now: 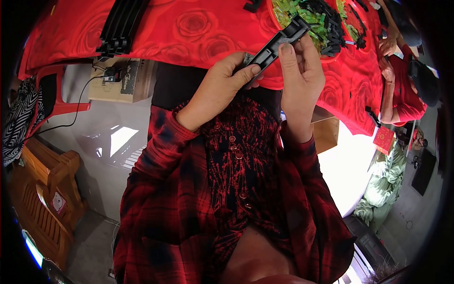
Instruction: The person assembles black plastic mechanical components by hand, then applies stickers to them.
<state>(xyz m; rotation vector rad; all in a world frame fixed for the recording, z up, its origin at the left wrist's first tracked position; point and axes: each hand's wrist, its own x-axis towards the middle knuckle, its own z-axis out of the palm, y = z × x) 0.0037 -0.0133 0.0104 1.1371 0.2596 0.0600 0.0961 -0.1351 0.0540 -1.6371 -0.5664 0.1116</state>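
Both hands are closed on one long black plastic part (275,51), held up at a slant in front of the near edge of the red rose-print tablecloth (194,26). Near end is low left, far end up right.

Left hand (213,92): gripping the near end, thumb pressed along the top, fingers curled round the far side, mostly hidden. Right hand (302,78): gripping toward the far end, thumb on the face, fingers behind. Whether anything else sits between the left fingers, can't tell.

Far end overlaps my view of a red basin (271,18) piled with translucent green pieces (285,10) and small black pieces (334,35); contact between part and pile not clear. Long black strips (122,23) lie side by side on the cloth, left of the hands, well apart from them.

Below the table, left: cardboard box (118,90), small dark device (111,75) with cable against it. Red chair (71,108) next to that. Co-worker in red (412,102) at the table's right side.
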